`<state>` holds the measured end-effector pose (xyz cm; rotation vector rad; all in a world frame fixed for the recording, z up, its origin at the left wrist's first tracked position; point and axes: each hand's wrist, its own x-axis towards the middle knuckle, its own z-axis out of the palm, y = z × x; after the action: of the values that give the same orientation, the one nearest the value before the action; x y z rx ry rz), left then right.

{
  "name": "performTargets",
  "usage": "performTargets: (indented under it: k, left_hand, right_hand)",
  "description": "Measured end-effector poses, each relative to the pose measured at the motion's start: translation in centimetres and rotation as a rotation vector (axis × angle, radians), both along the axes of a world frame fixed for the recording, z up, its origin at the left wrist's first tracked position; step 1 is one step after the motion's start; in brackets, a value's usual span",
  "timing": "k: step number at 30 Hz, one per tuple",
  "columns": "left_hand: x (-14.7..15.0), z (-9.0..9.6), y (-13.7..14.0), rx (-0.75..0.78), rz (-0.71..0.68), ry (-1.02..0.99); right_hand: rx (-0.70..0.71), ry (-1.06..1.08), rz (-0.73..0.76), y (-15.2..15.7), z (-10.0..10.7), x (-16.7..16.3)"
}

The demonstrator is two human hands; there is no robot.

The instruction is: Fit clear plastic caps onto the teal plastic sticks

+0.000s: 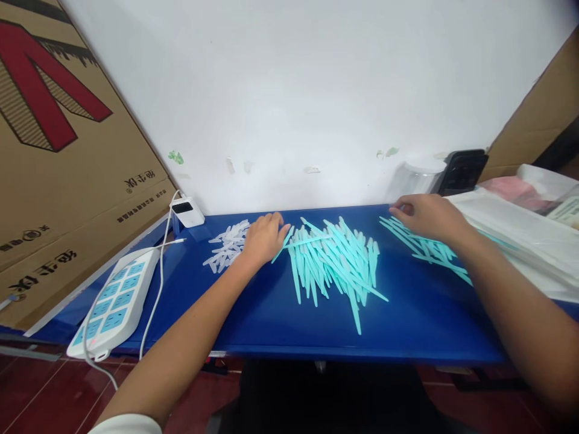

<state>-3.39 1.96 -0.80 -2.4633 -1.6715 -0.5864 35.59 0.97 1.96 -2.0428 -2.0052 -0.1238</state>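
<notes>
My left hand (265, 239) is bent down at the right edge of a heap of small translucent caps (227, 246). Its fingers are curled and their tips mostly hidden. A slim turquoise stick (279, 247) slants beside its thumb; whether the thumb touches it I cannot tell. Right of this hand lies a large pile of turquoise sticks (335, 256), many with pale tips. Over a smaller group of turquoise sticks (423, 246) is my right hand (425, 216), thumb and fingers curled together. Nothing plainly shows between its fingertips.
On the blue table (271, 313), a white power strip (120, 295) with cables and a small white device (187, 212) stand left. A clear round container (418, 178), a black phone-like object (464, 172) and white plastic bags (511, 223) are right. A cardboard box (67, 175) borders the left.
</notes>
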Motion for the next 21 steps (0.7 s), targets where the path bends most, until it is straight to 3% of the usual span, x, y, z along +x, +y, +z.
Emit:
performTargets:
  k: [2, 4, 7, 10, 12, 15, 18, 21]
  left_hand:
    - [-0.9, -0.1, 0.4, -0.078, 0.066, 0.094]
    - [-1.3, -0.3, 0.6, -0.165, 0.047, 0.148]
    - [-1.2, -0.6, 0.5, -0.25, -0.104, 0.122]
    - [-0.7, -0.5, 0.1, -0.308, -0.267, 0.047]
    - [-0.5, -0.1, -0.2, -0.319, -0.307, 0.01]
    - [-0.7, 0.7, -0.3, -0.254, -0.254, -0.023]
    - [-1.4, 1.4, -0.2, -0.202, -0.276, -0.051]
    - [-2.0, 1.8, -0.2, -0.27, -0.374, -0.016]
  right_hand:
    - [-0.037, -0.047, -0.064, 0.3, 0.1, 1.5]
    - [-0.132, -0.082, -0.091, 0.7, -0.1, 3.0]
    - [-0.322, -0.083, -0.058, 1.4, -0.7, 4.3]
    - [-0.42, -0.06, -0.022, 1.5, -1.3, 4.1]
    - [-0.417, -0.048, -0.019, 1.4, -1.4, 3.7]
    - [-0.365, -0.026, -0.039, 1.3, -1.1, 4.1]
    - [-0.318, 0.009, -0.096, 1.4, -0.6, 6.3]
    - [-0.358, 0.037, -0.096, 1.6, -0.8, 9.4]
